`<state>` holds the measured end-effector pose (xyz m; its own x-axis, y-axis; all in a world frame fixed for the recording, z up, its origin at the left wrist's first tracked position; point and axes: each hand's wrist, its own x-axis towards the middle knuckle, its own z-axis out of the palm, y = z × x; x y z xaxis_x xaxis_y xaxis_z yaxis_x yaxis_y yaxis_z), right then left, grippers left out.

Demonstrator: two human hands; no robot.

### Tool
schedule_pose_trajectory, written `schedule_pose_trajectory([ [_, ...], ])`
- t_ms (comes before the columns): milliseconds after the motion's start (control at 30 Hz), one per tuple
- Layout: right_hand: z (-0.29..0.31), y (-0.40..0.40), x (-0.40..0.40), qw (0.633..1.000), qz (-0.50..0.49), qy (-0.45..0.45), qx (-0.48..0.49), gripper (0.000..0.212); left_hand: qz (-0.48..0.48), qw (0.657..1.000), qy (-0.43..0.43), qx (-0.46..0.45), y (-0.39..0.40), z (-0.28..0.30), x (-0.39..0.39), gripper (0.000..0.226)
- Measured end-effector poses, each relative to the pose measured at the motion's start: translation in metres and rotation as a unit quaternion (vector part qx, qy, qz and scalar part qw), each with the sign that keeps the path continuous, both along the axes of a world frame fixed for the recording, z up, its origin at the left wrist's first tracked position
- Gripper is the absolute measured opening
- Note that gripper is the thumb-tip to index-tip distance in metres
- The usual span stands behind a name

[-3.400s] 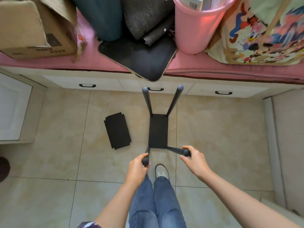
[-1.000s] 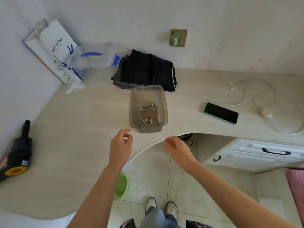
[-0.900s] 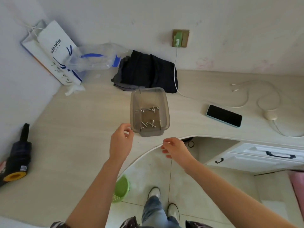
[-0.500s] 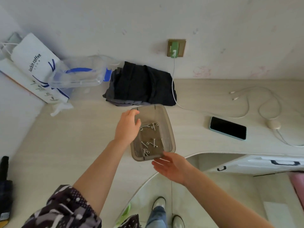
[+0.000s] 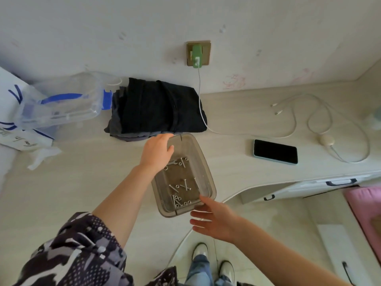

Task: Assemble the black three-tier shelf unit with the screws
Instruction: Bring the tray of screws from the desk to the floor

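Observation:
A translucent grey plastic bin (image 5: 204,162) lies on the pale desk near its curved front edge. Inside it lie several silver screws (image 5: 184,185), small nuts and a little flat wrench (image 5: 172,163). My left hand (image 5: 157,151) reaches over the bin's far left corner with fingers loosely bent toward the inside; I see nothing held in it. My right hand (image 5: 214,220) is at the bin's near right corner, fingers straight and spread, with the fingertips touching the rim. The black shelf unit is out of view.
Folded black clothes (image 5: 156,108) lie just behind the bin. A phone (image 5: 275,151) and white cables (image 5: 299,112) are on the right. A clear container (image 5: 61,104) and a paper bag (image 5: 12,129) sit far left. White drawers (image 5: 340,181) stand lower right.
I have let go of the shelf frame on the floor and turned to the desk. Both hands have moved up to the bin, the left over its far corner, the right to its near edge.

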<state>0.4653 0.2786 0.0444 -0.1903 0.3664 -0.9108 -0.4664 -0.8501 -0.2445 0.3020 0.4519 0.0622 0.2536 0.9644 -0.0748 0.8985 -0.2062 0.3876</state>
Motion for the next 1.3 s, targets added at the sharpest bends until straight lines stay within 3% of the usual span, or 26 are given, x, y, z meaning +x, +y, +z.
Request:
schedule_pose_trajectory([
  [133,-0.004,-0.002,0.007,0.999,0.009,-0.039,0.021,0.043,0.004,1.0,-0.014,-0.027,0.002,-0.001,-0.005,0.041],
  [433,-0.002,-0.003,0.021,0.992,-0.095,-0.078,0.033,0.04,0.128,0.968,-0.147,-0.157,0.0,-0.009,-0.025,0.032],
  [667,0.0,-0.023,0.032,0.975,-0.172,-0.108,0.089,0.016,0.124,0.945,-0.247,-0.173,-0.015,-0.006,-0.025,0.02],
  [933,0.004,-0.052,0.062,0.943,-0.271,-0.165,0.104,0.011,0.122,0.902,-0.348,-0.223,-0.043,-0.002,0.021,0.002],
  [1300,0.015,-0.162,0.118,0.879,-0.387,-0.258,0.107,0.008,0.071,0.878,-0.373,-0.292,-0.125,-0.011,0.116,0.003],
])
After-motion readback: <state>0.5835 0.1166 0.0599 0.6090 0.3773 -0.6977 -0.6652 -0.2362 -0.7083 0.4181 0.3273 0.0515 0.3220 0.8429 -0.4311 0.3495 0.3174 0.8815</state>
